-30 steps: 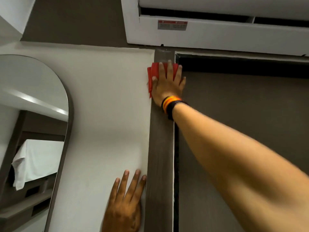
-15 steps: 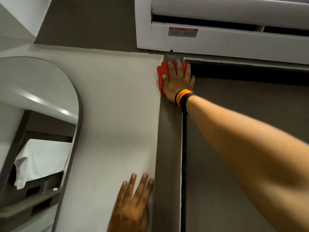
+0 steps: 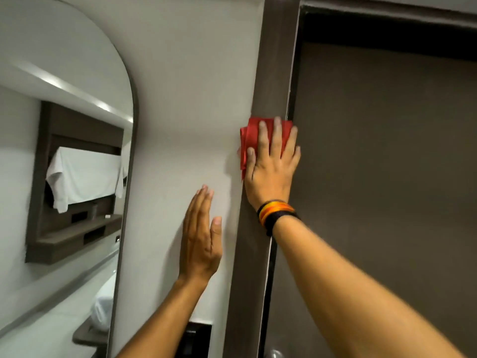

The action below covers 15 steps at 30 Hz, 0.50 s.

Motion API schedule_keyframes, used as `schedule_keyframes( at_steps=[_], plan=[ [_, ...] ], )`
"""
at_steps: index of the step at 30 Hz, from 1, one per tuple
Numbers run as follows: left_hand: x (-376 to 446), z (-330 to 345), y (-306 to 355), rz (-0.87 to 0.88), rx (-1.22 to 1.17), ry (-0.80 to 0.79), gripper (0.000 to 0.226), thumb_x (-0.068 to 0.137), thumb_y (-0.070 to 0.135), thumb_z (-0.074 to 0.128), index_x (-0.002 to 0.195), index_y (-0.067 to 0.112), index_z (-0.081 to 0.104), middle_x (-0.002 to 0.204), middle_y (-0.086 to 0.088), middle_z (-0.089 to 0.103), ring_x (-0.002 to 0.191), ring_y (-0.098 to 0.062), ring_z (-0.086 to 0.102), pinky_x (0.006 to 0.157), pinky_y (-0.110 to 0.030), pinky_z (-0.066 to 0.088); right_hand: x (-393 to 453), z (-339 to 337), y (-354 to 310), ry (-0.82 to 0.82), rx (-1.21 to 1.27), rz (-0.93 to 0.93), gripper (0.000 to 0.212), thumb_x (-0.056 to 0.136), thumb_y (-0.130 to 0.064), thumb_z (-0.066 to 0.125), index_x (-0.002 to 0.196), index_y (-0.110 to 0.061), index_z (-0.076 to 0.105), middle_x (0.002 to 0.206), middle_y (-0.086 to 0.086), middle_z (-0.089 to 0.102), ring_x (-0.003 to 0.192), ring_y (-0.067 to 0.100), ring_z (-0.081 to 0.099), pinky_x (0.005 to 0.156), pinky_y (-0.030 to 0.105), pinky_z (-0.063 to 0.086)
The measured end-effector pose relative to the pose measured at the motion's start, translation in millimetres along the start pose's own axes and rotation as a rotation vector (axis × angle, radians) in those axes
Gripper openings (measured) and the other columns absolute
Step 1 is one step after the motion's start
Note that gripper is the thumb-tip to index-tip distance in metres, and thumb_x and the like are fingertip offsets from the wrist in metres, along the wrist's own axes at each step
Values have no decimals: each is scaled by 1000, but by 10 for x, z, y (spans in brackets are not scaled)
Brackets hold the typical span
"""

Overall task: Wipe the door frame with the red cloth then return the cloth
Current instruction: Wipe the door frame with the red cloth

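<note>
The dark brown door frame (image 3: 273, 63) runs vertically through the middle of the view. My right hand (image 3: 272, 167) lies flat on it, fingers spread, pressing the folded red cloth (image 3: 251, 135) against the frame's left upright at mid height. The cloth sticks out above and to the left of my fingers, overlapping the wall edge. A striped wristband sits on that wrist. My left hand (image 3: 201, 239) rests flat and empty on the white wall (image 3: 185, 86) just left of the frame, lower than the right hand.
The brown door (image 3: 387, 177) fills the right side, with a metal knob (image 3: 275, 353) at the bottom edge. An arched mirror (image 3: 64, 151) hangs on the wall at left. A dark panel (image 3: 196, 337) sits low on the wall.
My right hand has slid the cloth down the frame from its top corner to mid height. The view has tilted down; the white unit above the door is out of sight.
</note>
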<state>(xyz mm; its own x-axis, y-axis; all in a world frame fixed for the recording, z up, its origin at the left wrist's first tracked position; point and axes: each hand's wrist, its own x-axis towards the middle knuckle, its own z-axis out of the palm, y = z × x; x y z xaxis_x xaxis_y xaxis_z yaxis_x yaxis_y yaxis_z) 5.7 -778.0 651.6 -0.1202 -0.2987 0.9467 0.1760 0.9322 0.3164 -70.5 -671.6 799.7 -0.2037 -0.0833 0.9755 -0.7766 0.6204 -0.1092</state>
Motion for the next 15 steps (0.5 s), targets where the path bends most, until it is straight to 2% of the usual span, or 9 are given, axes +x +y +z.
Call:
schedule_keyframes(
  at_steps=[2, 4, 7, 9, 12, 14, 15],
  plan=[
    [-91, -39, 70, -64, -23, 18, 57, 106, 43, 31, 159, 21, 34, 166, 1, 36, 154, -6, 28, 127, -25, 28, -566, 109, 63, -27, 12, 7, 60, 106, -45, 30, 162, -29, 15, 172, 4, 8, 158, 39, 1, 125, 62, 15],
    [-241, -73, 124, -78, -25, -46, 60, 105, 48, 34, 159, 21, 34, 165, 1, 37, 151, -1, 27, 125, -18, 25, -1152, 191, 113, -82, 41, 32, 62, 106, -45, 31, 162, -28, 13, 172, 5, 7, 159, 38, -1, 125, 62, 14],
    [-595, -101, 152, -108, -16, -160, 62, 103, 51, 35, 157, 22, 38, 161, 0, 41, 149, -6, 34, 123, -24, 31, -1963, 276, 188, -158, 105, 64, 64, 104, -44, 35, 162, -30, 11, 173, 4, 7, 159, 37, -1, 123, 62, 17],
    [-854, -93, 144, -163, -6, -212, 58, 102, 51, 36, 153, 24, 43, 154, 1, 46, 142, -8, 41, 119, -27, 38, -2423, 323, 254, -212, 121, 67, 70, 102, -42, 44, 162, -31, 9, 173, 3, 5, 159, 36, -1, 123, 61, 16],
    [-1221, -45, 142, -275, -1, -339, 50, 104, 49, 42, 151, 32, 43, 150, 4, 48, 130, 0, 44, 108, -20, 44, -3013, 323, 330, -354, 127, 75, 90, 95, -43, 62, 163, -29, 5, 173, 5, 4, 159, 36, -3, 126, 59, 9],
    [-1413, -51, 144, -358, -6, -401, 49, 102, 47, 49, 150, 33, 45, 148, 5, 51, 124, -1, 47, 102, -16, 43, -3267, 257, 353, -484, 126, 83, 89, 97, -45, 57, 163, -28, 0, 173, 5, -3, 158, 34, -12, 127, 58, 4],
    [-1495, -68, 142, -387, -10, -413, 49, 101, 44, 54, 148, 32, 47, 146, 6, 52, 122, -1, 47, 100, -15, 42, -3329, 207, 356, -558, 140, 99, 85, 99, -44, 50, 162, -29, -6, 172, 2, -12, 157, 31, -21, 128, 58, 2]
  ],
)
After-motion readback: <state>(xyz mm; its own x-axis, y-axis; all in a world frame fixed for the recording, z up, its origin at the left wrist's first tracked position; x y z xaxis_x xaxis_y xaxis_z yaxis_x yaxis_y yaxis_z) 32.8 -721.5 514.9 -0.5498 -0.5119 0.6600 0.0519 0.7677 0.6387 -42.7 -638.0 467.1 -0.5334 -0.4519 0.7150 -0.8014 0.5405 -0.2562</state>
